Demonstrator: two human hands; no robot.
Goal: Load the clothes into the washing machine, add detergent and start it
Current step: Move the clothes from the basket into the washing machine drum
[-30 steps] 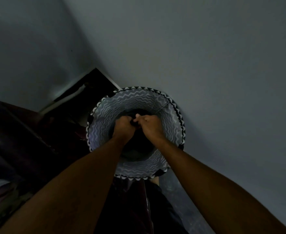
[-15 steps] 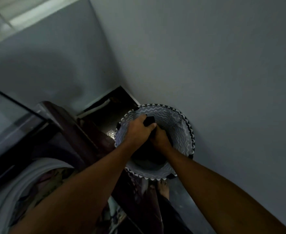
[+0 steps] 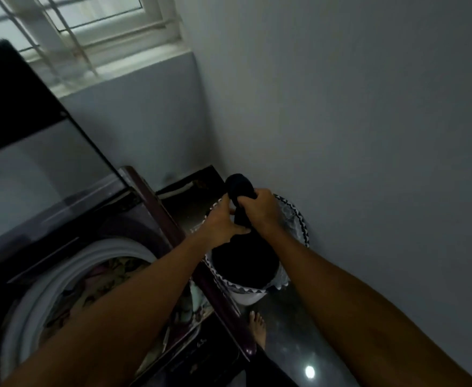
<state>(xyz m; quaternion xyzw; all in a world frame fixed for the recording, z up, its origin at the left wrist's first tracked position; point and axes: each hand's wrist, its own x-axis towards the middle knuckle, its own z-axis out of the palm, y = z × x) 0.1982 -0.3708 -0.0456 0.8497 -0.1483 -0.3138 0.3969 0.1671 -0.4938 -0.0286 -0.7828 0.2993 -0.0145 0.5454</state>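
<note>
Lifted now: dark cloth (image 3: 239,188), up out of the basket (image 3: 299,219) by the right wall, no longer down inside. Left hand (image 3: 223,223) and right hand (image 3: 261,210) both closed tight on it. Washer (image 3: 70,263) open at near left, some clothes (image 3: 95,286) already in. Probably next: over into the washer.

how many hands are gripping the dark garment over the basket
2. The left hand grips the dark garment on its lower left; the right hand clutches it from the right, both above the laundry basket. More of the cloth hangs into the basket.
</note>
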